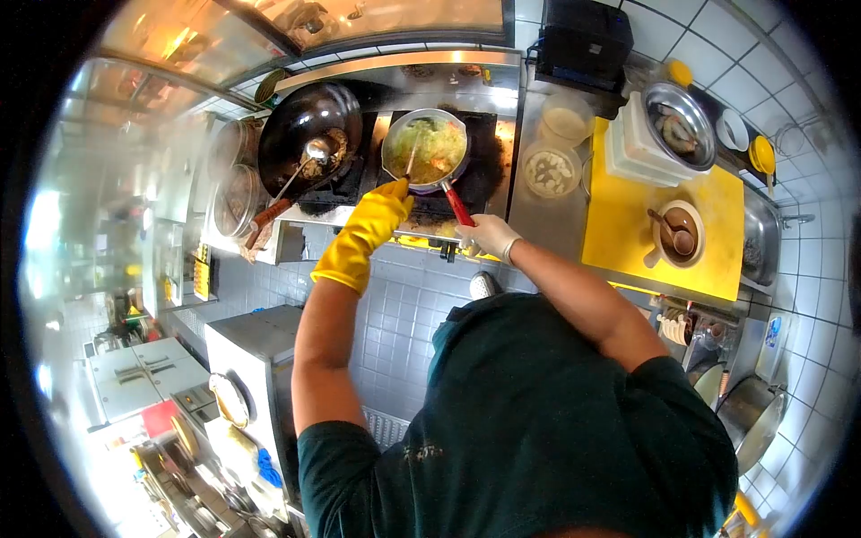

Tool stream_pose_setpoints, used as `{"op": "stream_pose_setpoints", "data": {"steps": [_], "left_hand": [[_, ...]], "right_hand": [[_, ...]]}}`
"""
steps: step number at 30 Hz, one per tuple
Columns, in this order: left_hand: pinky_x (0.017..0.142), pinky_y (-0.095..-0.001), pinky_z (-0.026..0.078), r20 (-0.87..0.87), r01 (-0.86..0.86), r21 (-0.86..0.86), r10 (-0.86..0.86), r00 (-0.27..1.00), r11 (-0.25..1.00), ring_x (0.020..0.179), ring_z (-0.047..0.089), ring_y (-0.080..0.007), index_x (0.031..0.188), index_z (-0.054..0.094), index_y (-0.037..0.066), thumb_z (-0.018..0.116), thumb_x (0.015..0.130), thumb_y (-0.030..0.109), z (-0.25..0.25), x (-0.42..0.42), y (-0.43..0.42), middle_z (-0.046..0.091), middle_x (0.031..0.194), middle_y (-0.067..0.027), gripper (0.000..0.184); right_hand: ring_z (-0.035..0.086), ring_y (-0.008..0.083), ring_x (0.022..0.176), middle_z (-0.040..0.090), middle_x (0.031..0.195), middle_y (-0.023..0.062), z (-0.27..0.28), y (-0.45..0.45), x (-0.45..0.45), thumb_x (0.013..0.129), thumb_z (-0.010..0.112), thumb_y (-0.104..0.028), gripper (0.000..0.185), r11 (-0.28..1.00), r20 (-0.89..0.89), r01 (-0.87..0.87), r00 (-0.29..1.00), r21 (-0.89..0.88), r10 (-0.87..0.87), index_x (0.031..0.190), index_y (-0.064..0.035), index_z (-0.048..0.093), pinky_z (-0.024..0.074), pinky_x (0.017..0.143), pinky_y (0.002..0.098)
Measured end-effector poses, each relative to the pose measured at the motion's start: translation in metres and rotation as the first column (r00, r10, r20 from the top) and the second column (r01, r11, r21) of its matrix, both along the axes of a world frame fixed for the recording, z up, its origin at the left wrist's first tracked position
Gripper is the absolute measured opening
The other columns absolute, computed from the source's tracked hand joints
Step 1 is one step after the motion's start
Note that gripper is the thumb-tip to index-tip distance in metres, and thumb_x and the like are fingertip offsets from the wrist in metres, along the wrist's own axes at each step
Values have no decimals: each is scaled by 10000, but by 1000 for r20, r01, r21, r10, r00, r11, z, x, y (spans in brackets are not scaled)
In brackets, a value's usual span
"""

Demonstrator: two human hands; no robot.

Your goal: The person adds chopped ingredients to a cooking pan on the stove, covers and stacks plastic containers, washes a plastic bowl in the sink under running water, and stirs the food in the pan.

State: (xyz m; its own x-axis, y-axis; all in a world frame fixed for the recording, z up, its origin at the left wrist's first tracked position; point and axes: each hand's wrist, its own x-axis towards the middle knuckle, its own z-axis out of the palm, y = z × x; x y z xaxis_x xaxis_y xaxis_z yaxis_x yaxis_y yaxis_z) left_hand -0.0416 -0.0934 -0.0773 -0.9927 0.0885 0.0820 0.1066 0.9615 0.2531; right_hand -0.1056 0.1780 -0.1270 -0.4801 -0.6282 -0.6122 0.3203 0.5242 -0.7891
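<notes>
A pan [391, 163] with a red handle [458, 205] stands on the stove, with greenish-yellow food [438, 143] in it. My left hand [391, 202], in a long yellow rubber glove, is closed round the handle of a utensil [412, 161] whose far end lies in the food. In a thin pale glove, my right hand [489, 237] is closed at the lower end of the red handle. A dark wok [300, 112] sits left of the pan, holding a metal ladle [317, 150] and some brown food.
Right of the stove are two round containers [551, 172]. Beyond them, a yellow board [619, 229] bears white tubs, a metal bowl [664, 94] and a pot [656, 260] with a ladle. A sink [762, 211] is at the far right. A steel-topped cabinet [256, 332] stands lower left.
</notes>
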Motion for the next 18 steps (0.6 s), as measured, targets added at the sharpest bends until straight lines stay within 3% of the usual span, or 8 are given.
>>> {"op": "stream_pose_setpoints", "data": {"steps": [3, 6, 7, 10, 12, 13, 15, 18], "left_hand": [[889, -463, 561, 61, 324, -298, -320, 945, 898, 1038, 690, -369, 1225, 655, 51, 638, 983, 248, 15, 14, -13, 681, 1166, -187, 313], [761, -494, 568, 263, 170, -197, -115, 958, 966, 868, 697, -388, 1142, 658, 60, 651, 960, 218, 74, 27, 34, 664, 1080, -165, 241], [681, -497, 564, 154, 134, -113, -116, 981, 985, 807, 707, -386, 1123, 711, 70, 657, 955, 154, 73, 30, 38, 701, 1051, -162, 196], [795, -416, 595, -190, -42, 335, 111, 975, 941, 893, 737, -389, 1045, 751, 59, 681, 935, 89, 77, 31, 52, 744, 1063, -202, 134], [810, -382, 583, 8, -306, 526, 355, 935, 794, 923, 748, -372, 1071, 762, 28, 673, 950, 63, 87, 29, 63, 760, 1004, -210, 154], [807, -378, 581, -21, -326, 553, 404, 915, 767, 926, 749, -368, 1074, 762, 21, 670, 955, 67, 85, 25, 68, 761, 1004, -209, 157], [791, -374, 584, -238, -219, 514, 383, 892, 829, 909, 750, -364, 1066, 759, 1, 664, 964, 74, 64, 13, 70, 764, 1011, -204, 157], [740, -446, 599, -412, -169, 318, 297, 862, 933, 911, 727, -425, 1089, 733, 81, 670, 964, 114, 21, -15, 79, 740, 1073, -215, 144]], "right_hand": [[682, 164, 698, 712, 889, 70, -3, 1, 0, 1033, 642, -329, 317, 999, 33, 22, 999, -28, -21, 1071, -17, 682, 556, 643, 334], [671, 161, 683, 710, 887, 61, -23, -1, -1, 1032, 643, -338, 318, 998, 40, 9, 999, -55, -7, 1092, -29, 682, 548, 630, 329], [679, 160, 687, 709, 894, 71, -21, -1, 0, 1028, 642, -355, 341, 998, 58, 32, 998, -61, -28, 1090, -21, 670, 550, 628, 324], [691, 157, 693, 702, 905, 86, -15, 0, 4, 1022, 639, -386, 386, 991, 108, 105, 989, -82, -96, 1105, -9, 640, 550, 620, 311], [684, 154, 686, 691, 905, 75, -13, -3, 7, 1022, 641, -383, 383, 982, 142, 160, 979, -104, -144, 1138, -18, 629, 545, 613, 309], [661, 152, 662, 664, 869, 54, -38, -9, 7, 1022, 651, -346, 379, 967, 128, 174, 980, -189, -151, 1233, -34, 607, 536, 601, 310], [647, 146, 654, 645, 845, 47, -30, -8, 11, 1023, 658, -315, 386, 955, 112, 204, 977, -214, -183, 1287, -41, 595, 534, 604, 310], [633, 137, 650, 634, 826, 39, -20, -4, 11, 1024, 659, -277, 409, 974, 67, 141, 989, -176, -131, 1350, -45, 575, 531, 610, 307]]}}
